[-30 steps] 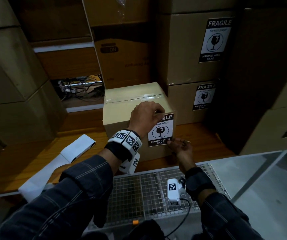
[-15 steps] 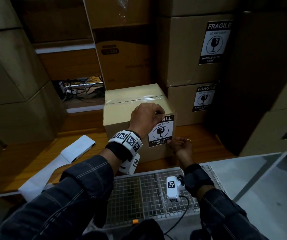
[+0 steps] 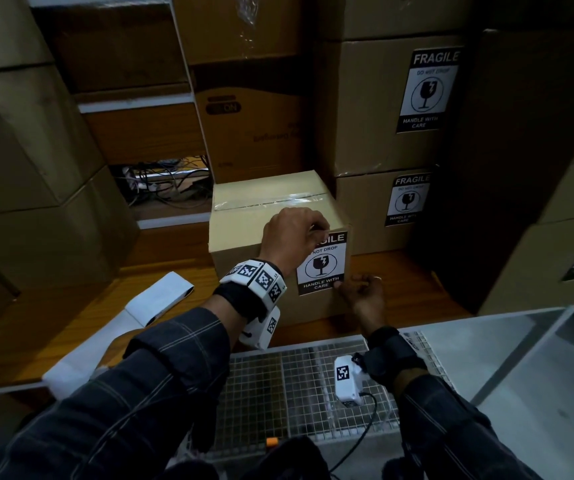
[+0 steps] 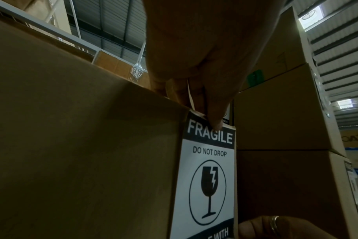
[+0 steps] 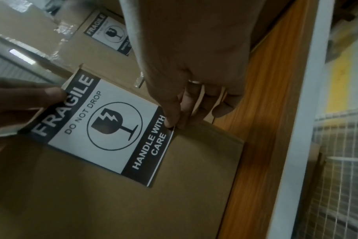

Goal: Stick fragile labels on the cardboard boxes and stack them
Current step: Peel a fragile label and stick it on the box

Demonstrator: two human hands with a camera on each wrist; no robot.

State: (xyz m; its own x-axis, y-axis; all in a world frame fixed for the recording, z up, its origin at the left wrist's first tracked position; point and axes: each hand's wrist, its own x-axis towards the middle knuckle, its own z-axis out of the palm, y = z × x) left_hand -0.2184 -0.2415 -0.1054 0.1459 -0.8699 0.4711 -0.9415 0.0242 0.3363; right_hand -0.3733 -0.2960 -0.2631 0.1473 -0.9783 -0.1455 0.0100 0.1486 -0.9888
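Hands pinch fragile label corners against box.

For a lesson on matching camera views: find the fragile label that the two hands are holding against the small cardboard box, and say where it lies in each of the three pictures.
Head: fragile label just right of centre, upright, top partly hidden by the left hand.
Left wrist: lower centre, seen from below.
Right wrist: left of centre, turned sideways.
Shared landmark: the broken-glass symbol in its circle.
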